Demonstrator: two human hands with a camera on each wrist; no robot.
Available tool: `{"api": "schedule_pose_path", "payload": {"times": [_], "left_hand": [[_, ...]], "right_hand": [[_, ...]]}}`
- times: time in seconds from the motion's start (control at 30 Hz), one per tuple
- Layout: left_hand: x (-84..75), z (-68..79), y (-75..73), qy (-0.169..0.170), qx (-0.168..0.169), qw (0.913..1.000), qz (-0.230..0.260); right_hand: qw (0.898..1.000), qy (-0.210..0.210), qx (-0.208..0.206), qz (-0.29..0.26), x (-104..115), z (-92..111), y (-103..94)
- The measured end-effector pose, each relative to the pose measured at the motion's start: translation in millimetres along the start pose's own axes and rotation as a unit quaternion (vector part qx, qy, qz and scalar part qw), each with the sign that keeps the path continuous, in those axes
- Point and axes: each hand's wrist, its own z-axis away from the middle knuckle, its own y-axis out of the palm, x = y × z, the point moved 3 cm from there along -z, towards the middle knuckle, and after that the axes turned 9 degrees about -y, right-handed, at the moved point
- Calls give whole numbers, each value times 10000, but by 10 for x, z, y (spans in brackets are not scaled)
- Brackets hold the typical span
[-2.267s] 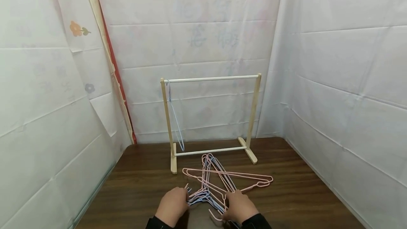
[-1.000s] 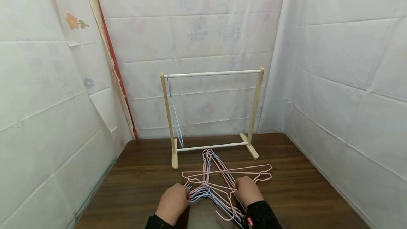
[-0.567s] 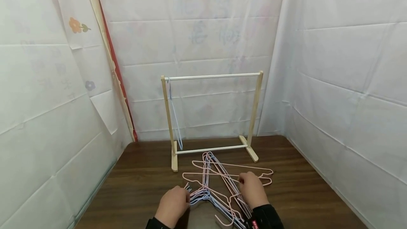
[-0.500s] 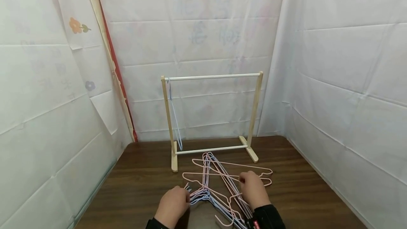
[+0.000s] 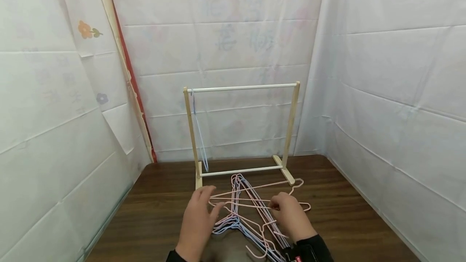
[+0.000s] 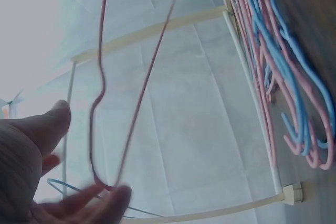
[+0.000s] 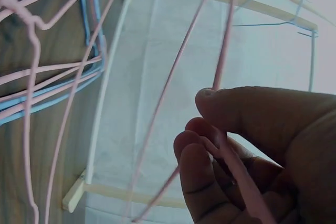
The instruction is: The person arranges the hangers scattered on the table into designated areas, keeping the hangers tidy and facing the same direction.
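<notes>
My right hand pinches a pink clothes hanger between thumb and fingers near its neck, above the pile. My left hand is at the hanger's left end with thumb and fingers spread apart. In the left wrist view its fingertips overlap the rounded end of the pink wire; whether they touch it I cannot tell. Under the hands lies a pile of pink and blue hangers, overlapping on the brown table. A loose pink hanger lies on top, its hook toward me.
Behind the pile stands a small wooden rack with a white top bar and a lower bar. One blue hanger hangs at the bar's left end. White sheets enclose the table at the back and both sides.
My right hand has moved from the pile to the right and picked up a pink hanger, now raised and turned. My left hand has left the pile's left side, lifted and spread its fingers.
</notes>
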Motion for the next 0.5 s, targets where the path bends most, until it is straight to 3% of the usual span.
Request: {"api": "schedule_pose_path", "payload": {"times": [0.17, 0.3, 0.37, 0.43, 0.5], "left_hand": [[-23, 19, 26, 886, -12, 9961, -18], [-16, 52, 47, 1214, -119, 9925, 26], [-15, 50, 38, 1335, -337, 9905, 21], [-17, 35, 13, 1363, -541, 9892, 69], [-18, 16, -26, 1332, -747, 9882, 108]], "right_hand": [[9997, -4, -236, -106, 57, 41, -125], [9970, 298, -287, -647, 93, 69, -247], [9882, 544, -355, -1385, 90, 80, -310], [9695, 739, -555, -2269, 72, 90, -366], [9526, 883, -840, -2786, 35, 111, -421]]}}
